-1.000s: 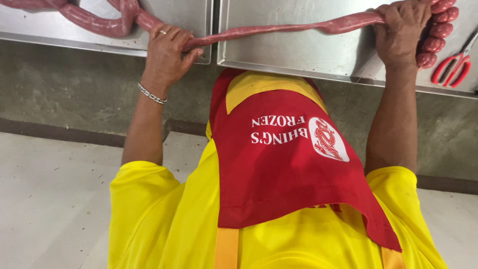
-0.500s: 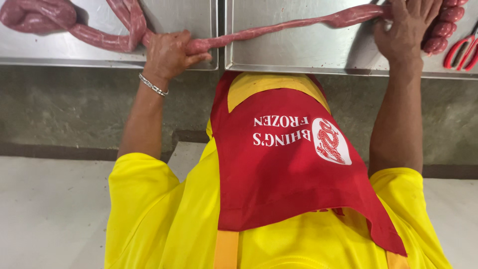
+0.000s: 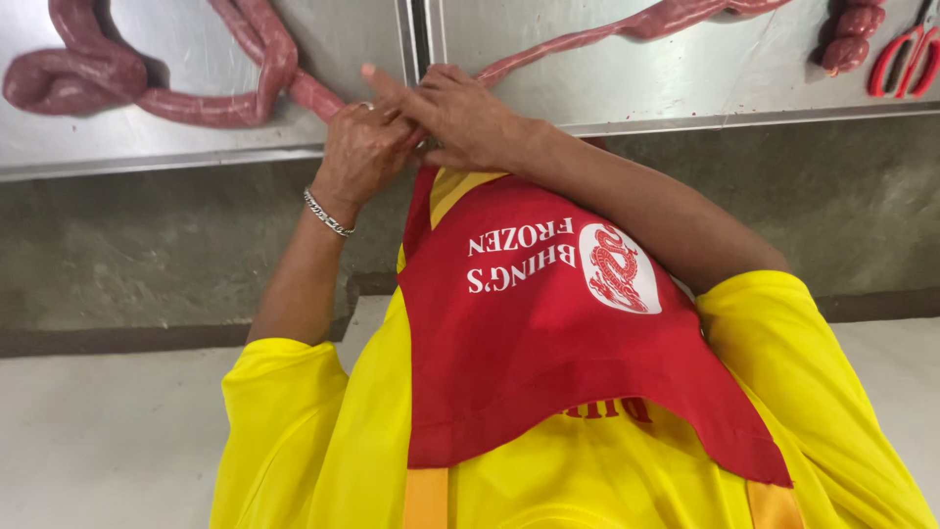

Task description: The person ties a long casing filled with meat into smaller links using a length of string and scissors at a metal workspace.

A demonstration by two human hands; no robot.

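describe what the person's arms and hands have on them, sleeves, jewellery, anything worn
Both arms are bare below short bright yellow sleeves. The left hand has a silver chain bracelet at the wrist and a ring on one finger. The right hand shows no jewellery and no glove. A red apron with a white emblem hangs over the yellow shirt.

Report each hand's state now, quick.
Left hand: closed, pinching the long sausage rope at the steel table edge.
Right hand: fingers curled on the same sausage rope, against the left hand.
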